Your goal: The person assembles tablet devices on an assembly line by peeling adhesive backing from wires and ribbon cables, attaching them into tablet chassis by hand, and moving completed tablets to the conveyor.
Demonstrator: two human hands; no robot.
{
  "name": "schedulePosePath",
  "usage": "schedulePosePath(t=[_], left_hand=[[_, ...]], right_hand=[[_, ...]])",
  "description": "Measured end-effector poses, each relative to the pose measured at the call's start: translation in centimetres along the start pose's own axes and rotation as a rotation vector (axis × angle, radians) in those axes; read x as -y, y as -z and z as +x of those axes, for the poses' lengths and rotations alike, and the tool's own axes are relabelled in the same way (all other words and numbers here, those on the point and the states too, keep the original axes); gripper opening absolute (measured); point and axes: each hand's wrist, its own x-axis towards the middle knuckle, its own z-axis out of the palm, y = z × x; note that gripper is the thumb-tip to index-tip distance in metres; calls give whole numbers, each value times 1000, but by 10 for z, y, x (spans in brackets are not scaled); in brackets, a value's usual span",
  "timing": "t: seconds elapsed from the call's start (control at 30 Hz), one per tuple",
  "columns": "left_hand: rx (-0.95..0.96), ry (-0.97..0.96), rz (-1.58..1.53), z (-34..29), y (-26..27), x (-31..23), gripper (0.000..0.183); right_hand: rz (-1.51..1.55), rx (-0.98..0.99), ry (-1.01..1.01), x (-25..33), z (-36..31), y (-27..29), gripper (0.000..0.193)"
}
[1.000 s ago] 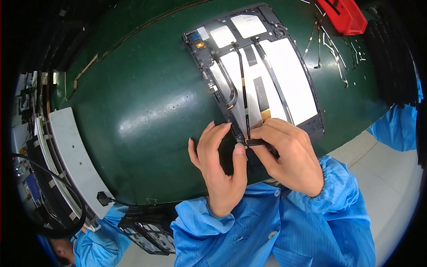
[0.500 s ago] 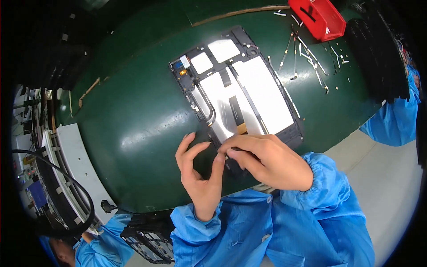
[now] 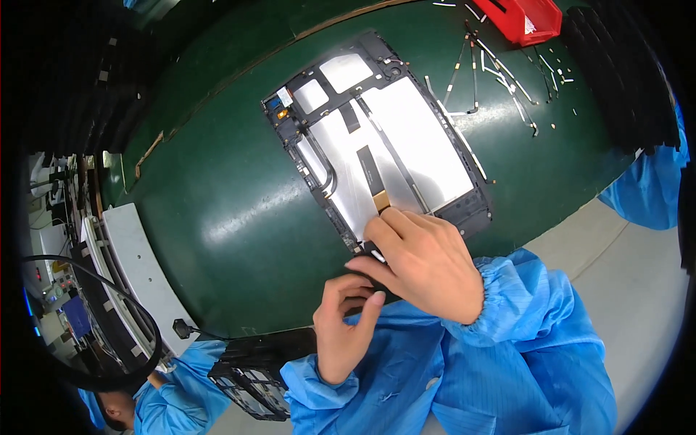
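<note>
A flat black tablet-like device frame (image 3: pixel 464 217) with large silver plates lies tilted on the green table. A black flat cable (image 3: pixel 368 168) with a gold-coloured end runs down its middle plate. My right hand (image 3: pixel 428 264) is closed over the frame's near edge, fingers bent onto the plate and thumb along the edge. A small white piece (image 3: pixel 378 256) shows between that thumb and the fingers; whether it is gripped I cannot tell. My left hand (image 3: pixel 342 326) is off the frame, just below its near corner, fingers curved and thumb apart, with nothing visible in it.
Thin strips and cables (image 3: pixel 500 72) lie scattered at the far right beside a red bin (image 3: pixel 525 22). Black stacked parts (image 3: pixel 612 80) stand at the right edge. A white curved panel (image 3: pixel 141 268) and a black plug (image 3: pixel 183 329) are at left. Another person's blue sleeve (image 3: pixel 170 399) shows lower left.
My left hand has come away from the frame's near edge and drawn down toward me. My right hand has changed from a pinch to fingers spread over the edge. The view has shifted slightly.
</note>
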Motion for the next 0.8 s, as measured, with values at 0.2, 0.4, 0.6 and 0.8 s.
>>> schedulePosePath(t=[0.2, 0.4, 0.6, 0.8], left_hand=[[-61, 25, -85, 2, -5, 8, 18], [-425, -685, 408, -22, -29, -12, 23], [-93, -888, 485, -23, -45, -17, 28], [58, -982, 311, -31, -46, -10, 26]], right_hand=[[130, 16, -32, -3, -2, 6, 26], [107, 25, 43, -2, 2, 2, 22], [118, 60, 9, -4, 2, 0, 20], [119, 23, 18, -3, 0, 2, 20]])
